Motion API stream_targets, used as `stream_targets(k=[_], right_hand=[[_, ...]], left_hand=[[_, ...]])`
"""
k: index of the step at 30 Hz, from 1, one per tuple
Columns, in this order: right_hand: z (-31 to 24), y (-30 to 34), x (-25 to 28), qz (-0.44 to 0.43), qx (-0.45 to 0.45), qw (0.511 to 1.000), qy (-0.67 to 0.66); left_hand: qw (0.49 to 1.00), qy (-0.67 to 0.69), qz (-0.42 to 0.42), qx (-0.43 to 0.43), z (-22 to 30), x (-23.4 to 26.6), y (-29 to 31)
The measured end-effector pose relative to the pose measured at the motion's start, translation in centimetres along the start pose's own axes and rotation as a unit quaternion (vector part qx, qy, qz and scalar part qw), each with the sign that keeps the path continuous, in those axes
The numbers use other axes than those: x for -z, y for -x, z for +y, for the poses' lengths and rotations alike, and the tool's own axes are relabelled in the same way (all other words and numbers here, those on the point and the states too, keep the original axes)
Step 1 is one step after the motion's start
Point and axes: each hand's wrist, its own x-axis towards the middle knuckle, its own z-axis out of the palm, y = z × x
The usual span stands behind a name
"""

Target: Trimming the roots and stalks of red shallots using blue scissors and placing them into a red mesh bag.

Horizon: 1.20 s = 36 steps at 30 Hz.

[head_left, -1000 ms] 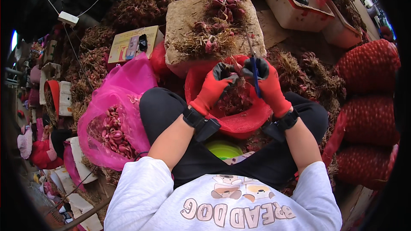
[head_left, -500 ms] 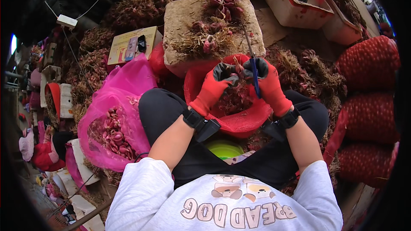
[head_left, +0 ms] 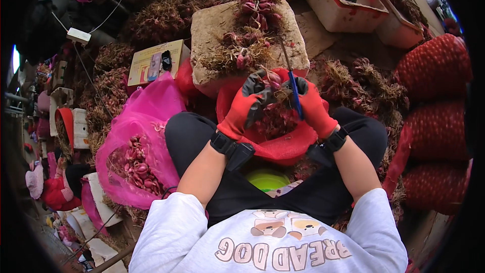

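Note:
Both my hands wear red gloves with dark grey palms and fingers. My left hand [head_left: 247, 102] is closed on a reddish shallot [head_left: 273, 80], held between thumb and fingers. My right hand [head_left: 314, 107] grips a knife [head_left: 295, 95] by its blue handle, the long thin blade pointing up and away beside the shallot. Below the hands, between my knees, lies a red mesh bag [head_left: 285, 150] with shallots and dry skins in it. Just beyond, bunches of shallots [head_left: 260, 10] with dry roots and stalks lie on a pale, worn block [head_left: 212, 26].
A pink mesh bag [head_left: 144, 103] of loose shallots lies at my left knee. Behind it sits a yellowish box [head_left: 172, 50] with a phone [head_left: 154, 66]. Full red mesh sacks [head_left: 434, 131] are stacked at right. White foam boxes [head_left: 333, 17] stand at the far right.
My left hand has turned and its fingers have shifted, so the shallot shows more plainly. The right hand and knife have moved slightly left. The view has shifted a little.

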Motion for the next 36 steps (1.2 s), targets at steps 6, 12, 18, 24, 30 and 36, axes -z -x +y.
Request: stream_targets(k=[6,12,18,24,30,36], right_hand=[[-3.7,0.7,0.2,-0.017,-0.035,0.986,-0.161],[-2.1,0.4,0.0,-0.055,-0.029,0.975,-0.213],[-1.5,0.5,-0.9,0.035,-0.007,0.990,-0.135],[-1.1,0.2,-1.2,0.014,0.014,0.997,-0.079],[-1.7,0.5,-1.0,0.001,0.009,0.999,-0.031],[-2.9,0.8,-0.8,-0.042,-0.012,0.987,-0.157]], left_hand=[[0.991,-0.093,-0.004,0.097,0.9,-1.1,0.3],[0.970,-0.223,0.081,-0.050,-1.6,-0.4,0.2],[0.951,-0.297,0.076,-0.049,-0.6,-1.7,0.6],[0.939,-0.342,0.048,-0.003,0.1,0.3,0.5],[0.911,-0.407,0.051,-0.053,-0.1,-0.2,0.7],[0.970,-0.201,0.093,0.102,-0.7,1.6,0.1]])
